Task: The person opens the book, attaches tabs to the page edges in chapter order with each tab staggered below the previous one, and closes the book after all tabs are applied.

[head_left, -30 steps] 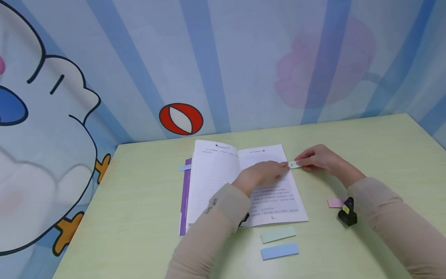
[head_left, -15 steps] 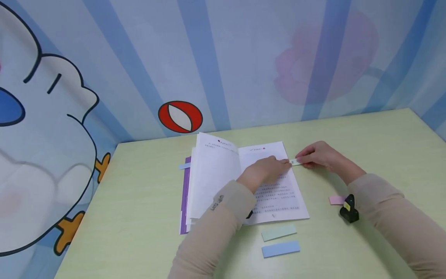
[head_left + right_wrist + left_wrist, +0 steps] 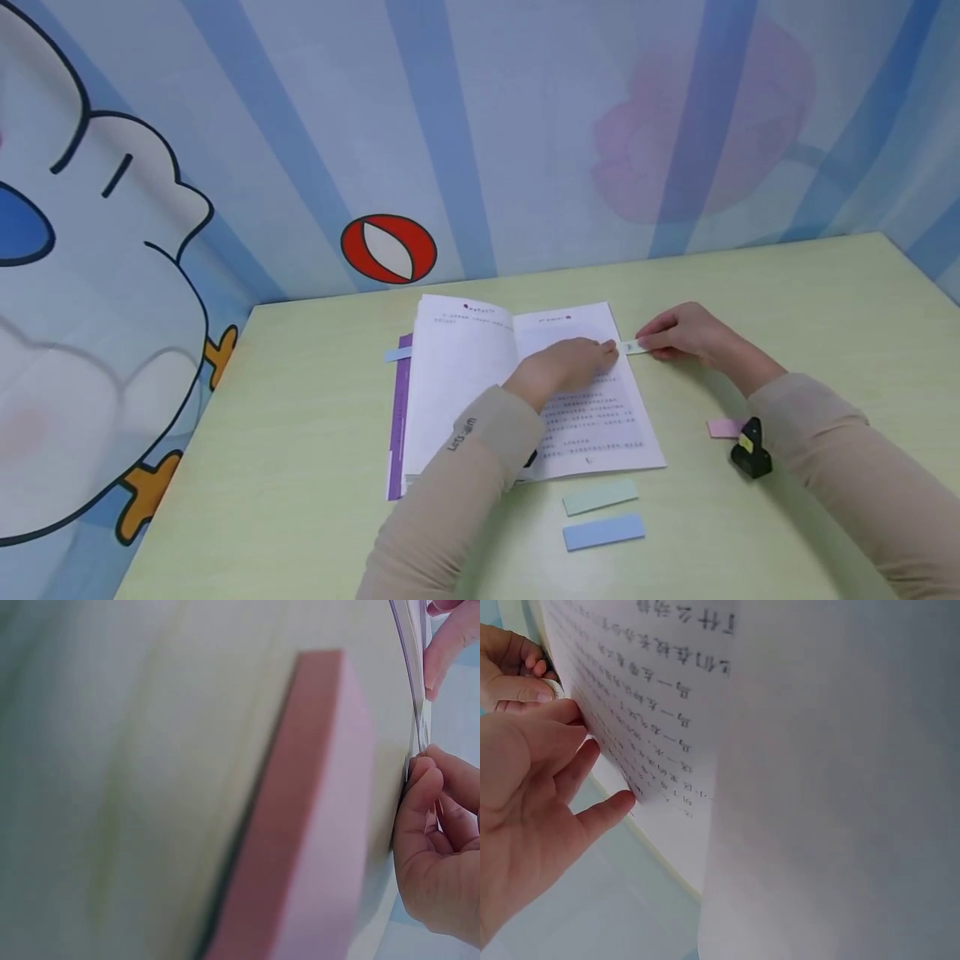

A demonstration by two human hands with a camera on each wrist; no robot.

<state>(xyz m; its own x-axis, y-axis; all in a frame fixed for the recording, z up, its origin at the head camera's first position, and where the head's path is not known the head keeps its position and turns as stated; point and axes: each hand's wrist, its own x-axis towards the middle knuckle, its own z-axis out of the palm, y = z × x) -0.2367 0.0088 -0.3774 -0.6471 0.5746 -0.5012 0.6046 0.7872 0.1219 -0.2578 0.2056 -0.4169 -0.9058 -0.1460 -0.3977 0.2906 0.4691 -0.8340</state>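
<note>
An open book (image 3: 465, 392) with printed pages lies on the table. My left hand (image 3: 566, 367) rests on its right page, fingers stretched toward the outer edge; in the left wrist view, the fingertips of that left hand (image 3: 540, 780) touch the paper. Just beyond that edge, my right hand (image 3: 690, 337) pinches the outer end of a pale sticky note strip (image 3: 630, 347) with a small mark on it. The strip's inner end meets the page edge beside the left fingertips. Thumb and index finger of the right hand (image 3: 439, 847) close together in the right wrist view.
A green sticky note pad (image 3: 600, 498) and a blue one (image 3: 603, 532) lie below the book. A pink pad (image 3: 723, 428) sits by the right forearm, partly behind the black wrist camera (image 3: 752, 450). A blue tab (image 3: 397, 354) sticks out at the book's left.
The left page rose a little, then sank back. My left fingertips have drawn slightly left, baring more of the strip. The right hand keeps its pinch nearly in place.
</note>
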